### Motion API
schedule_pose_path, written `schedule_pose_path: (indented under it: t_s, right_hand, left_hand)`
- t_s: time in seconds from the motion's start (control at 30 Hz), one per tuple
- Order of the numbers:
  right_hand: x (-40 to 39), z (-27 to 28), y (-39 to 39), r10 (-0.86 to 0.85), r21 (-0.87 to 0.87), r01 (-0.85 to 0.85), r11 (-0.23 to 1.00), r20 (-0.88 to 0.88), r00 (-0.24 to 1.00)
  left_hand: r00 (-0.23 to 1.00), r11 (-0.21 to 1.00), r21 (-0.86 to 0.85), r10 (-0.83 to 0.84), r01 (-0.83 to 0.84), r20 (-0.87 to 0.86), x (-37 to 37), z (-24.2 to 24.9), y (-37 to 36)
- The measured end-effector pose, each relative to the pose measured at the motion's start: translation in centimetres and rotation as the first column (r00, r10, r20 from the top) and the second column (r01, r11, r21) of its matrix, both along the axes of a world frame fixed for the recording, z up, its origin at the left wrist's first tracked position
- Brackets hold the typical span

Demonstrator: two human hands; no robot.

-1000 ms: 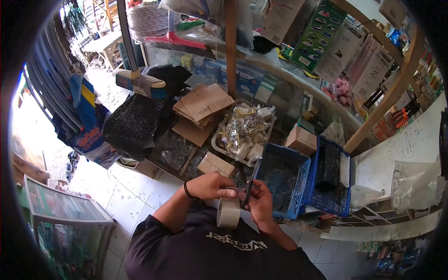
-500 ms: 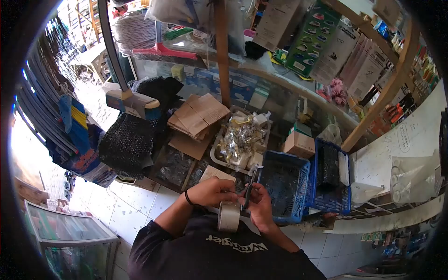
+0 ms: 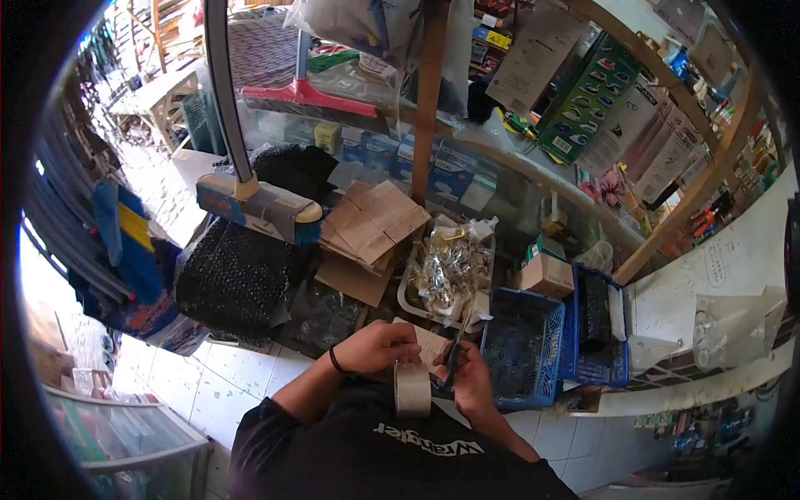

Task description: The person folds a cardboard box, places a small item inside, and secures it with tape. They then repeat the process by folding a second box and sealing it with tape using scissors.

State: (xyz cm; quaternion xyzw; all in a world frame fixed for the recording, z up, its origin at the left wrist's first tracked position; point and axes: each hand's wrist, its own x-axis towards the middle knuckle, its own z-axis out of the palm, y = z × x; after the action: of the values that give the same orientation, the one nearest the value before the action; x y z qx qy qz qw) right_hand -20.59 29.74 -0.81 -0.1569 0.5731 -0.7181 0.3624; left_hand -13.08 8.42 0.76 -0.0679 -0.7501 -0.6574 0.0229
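Note:
My left hand (image 3: 379,346), with a dark band on its wrist, has its fingers pinched at the free end of a roll of tan packing tape (image 3: 412,392). The roll hangs below these fingers, close to the dark shirt. In my right hand (image 3: 471,379) is a pair of dark-handled scissors (image 3: 454,360), its blades pointing up and away from me. The scissors are a little to the right of the tape. Beyond the hands lies a flat piece of cardboard (image 3: 428,340), partly covered by them.
A white tray (image 3: 406,293) holds shiny metal pieces in clear bags. Cardboard sheets (image 3: 375,221) are stacked left of it. Blue baskets (image 3: 554,354) stand to the right. A broom head (image 3: 258,208) and black bubble wrap (image 3: 233,271) are at left; a wooden post (image 3: 429,108) rises behind.
My right hand and the scissors have drawn slightly away from my left hand, widening the gap. The view has shifted, so the surroundings appear lower and farther right.

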Motion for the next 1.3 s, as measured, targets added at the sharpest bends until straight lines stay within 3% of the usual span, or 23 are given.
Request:
schedule_pose_path:
  t_s: [0.17,0.4,0.5,0.6,0.7,1.07,1.3]
  right_hand:
    - [3.0,-1.9,-0.7,-0.024,0.061,0.032,0.998,-0.118,0.993]
    - [5.2,-2.1,-1.6,0.023,0.175,0.006,0.985,-0.164,0.986]
    - [5.8,-2.0,-2.8,0.081,0.262,-0.051,0.964,-0.106,0.991]
    - [5.7,-2.1,-3.9,0.101,0.224,-0.056,0.973,-0.192,0.976]
    - [5.6,-1.6,-4.7,0.120,0.184,-0.092,0.979,-0.146,0.982]
    - [4.5,-0.6,-6.6,0.176,0.201,-0.146,0.969,-0.142,0.974]
    - [4.3,-0.1,-6.3,0.214,0.297,-0.155,0.942,-0.178,0.961]
  left_hand:
    - [0.996,0.995,0.098,-0.003,-0.006,0.091,0.3,-1.8,-1.6]
    - [0.995,0.999,-0.048,-0.005,0.010,0.096,0.5,-0.6,-4.2]
    - [0.997,0.998,-0.053,-0.033,0.036,0.067,0.8,-0.7,-5.2]
    - [0.996,0.999,-0.043,-0.025,0.029,0.085,0.7,-1.1,-6.2]
    - [0.991,0.999,-0.010,-0.037,0.039,0.127,1.0,-0.7,-6.8]
    - [0.999,0.995,-0.096,-0.025,0.022,-0.026,0.6,-0.1,-8.5]
    - [1.000,1.000,-0.006,-0.026,0.026,-0.001,0.4,-0.9,-8.4]
